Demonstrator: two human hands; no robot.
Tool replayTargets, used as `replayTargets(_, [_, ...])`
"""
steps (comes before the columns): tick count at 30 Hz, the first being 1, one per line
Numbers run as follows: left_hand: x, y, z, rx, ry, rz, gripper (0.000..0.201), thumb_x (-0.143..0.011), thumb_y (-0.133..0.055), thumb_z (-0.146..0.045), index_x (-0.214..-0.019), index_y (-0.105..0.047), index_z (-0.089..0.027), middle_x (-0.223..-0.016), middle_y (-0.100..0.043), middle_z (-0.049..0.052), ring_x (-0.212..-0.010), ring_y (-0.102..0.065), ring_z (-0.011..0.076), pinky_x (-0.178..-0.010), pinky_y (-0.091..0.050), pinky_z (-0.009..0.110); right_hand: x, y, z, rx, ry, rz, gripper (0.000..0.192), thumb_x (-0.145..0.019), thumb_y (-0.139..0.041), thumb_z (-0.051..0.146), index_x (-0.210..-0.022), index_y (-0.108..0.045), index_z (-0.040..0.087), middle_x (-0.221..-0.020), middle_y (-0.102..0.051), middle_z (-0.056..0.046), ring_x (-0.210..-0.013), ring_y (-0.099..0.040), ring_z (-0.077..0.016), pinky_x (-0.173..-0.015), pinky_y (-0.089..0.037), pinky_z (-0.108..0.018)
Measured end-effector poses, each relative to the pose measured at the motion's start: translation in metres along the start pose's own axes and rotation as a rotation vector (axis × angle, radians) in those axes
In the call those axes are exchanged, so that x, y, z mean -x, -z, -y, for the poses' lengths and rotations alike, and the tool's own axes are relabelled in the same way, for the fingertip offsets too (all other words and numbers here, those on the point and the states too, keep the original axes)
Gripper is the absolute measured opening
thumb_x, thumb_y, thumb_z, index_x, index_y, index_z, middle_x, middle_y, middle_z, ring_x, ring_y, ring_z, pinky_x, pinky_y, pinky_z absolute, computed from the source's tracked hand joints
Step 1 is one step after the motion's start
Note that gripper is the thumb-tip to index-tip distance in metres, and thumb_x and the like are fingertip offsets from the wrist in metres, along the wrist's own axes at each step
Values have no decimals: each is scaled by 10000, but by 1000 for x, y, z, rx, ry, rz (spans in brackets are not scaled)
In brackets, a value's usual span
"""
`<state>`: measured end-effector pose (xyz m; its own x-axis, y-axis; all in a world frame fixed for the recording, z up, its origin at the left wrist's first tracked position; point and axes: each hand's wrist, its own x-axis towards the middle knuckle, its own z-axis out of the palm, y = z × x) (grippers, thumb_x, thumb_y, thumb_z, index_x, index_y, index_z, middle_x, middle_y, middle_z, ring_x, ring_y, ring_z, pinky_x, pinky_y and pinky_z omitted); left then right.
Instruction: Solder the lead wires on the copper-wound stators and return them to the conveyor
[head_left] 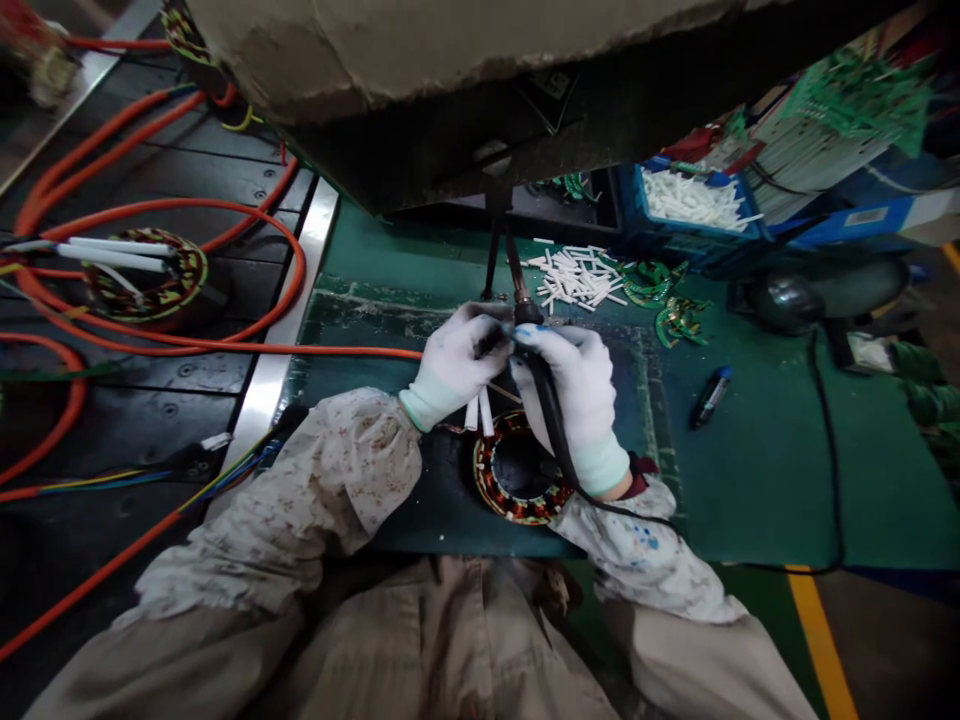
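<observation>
The fingers [536, 335] of the right hand [574, 390] are wrapped tightly around a dark iron [525, 305], whose handle runs down under the palm and whose cord [559, 440] trails back past the wrist. The fingers [480, 330] of the left hand [457, 365] are curled shut, pinching something small right at the iron's front end; what it is cannot be made out. The 2 gloved hands touch at the fingertips. Just below the left hand, 2 white sleeves [478, 410] stick up from a stator [517, 475], which lies flat on the green worktop [750, 470] directly beneath both hands, partly covered by the right wrist.

Beyond the hands, a loose heap of white tubes [574, 275] lies on the worktop, with a blue bin [694, 210] holding more of them behind it. Green wire coils [667, 300] sit right of the heap, and a blue marker [709, 397] lies further right. An orange cable [225, 345] runs from under the left hand out to the left, where it loops around a second stator [146, 275] on a dark surface.
</observation>
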<state>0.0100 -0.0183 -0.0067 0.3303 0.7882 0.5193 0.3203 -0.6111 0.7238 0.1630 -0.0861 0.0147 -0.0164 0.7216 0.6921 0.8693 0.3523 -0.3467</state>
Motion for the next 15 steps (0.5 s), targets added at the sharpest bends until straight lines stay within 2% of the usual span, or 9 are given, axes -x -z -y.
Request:
replayTargets(6, [-2,-4,-3,-6,79,-17,22,-853,-650,-168,-858,-666,-181,-1083,-728,49,-1037,-697,180,-935,-551,295,7,2,-6,83,-121,68,269,-912,-597,315,-1177,-640,298,-992,-646,-43,-874,-633,-198,-803,-533,-366])
replayTargets(8, [-3,-3,-2,-4,80,-20,19,-864,-647,-179,-871,-664,-179,-1074,-731,48,-1026,-698,177,-934,-550,292,10,4,-6,91,-128,55,252,-911,-610,339,-1155,-653,298,-966,-658,-39,-860,-632,-199,-799,-518,-374])
replayTargets(10, [-4,-2,-1,-2,69,-34,23,-876,-633,-180,-866,-653,-173,-1046,-733,48,-998,-700,170,-919,-550,279,14,7,-5,29,-120,-46,204,-915,-623,359,-1104,-663,293,-926,-673,-26,-839,-636,-195,-801,-499,-380])
replayTargets(13, [-4,-2,0,-10,57,-37,32,-875,-623,-167,-844,-630,-172,-998,-734,41,-959,-701,164,-890,-551,265,22,13,-5,-147,-68,-289,133,-955,-576,363,-1006,-661,272,-747,-651,18,-737,-619,-170,-791,-464,-374])
replayTargets(15, [-4,-2,1,-14,61,-29,41,-873,-620,-161,-835,-619,-175,-1000,-735,38,-955,-701,163,-886,-552,267,27,17,-5,-222,-24,-368,186,-983,-528,388,-944,-662,264,-625,-593,45,-642,-580,-151,-783,-442,-371])
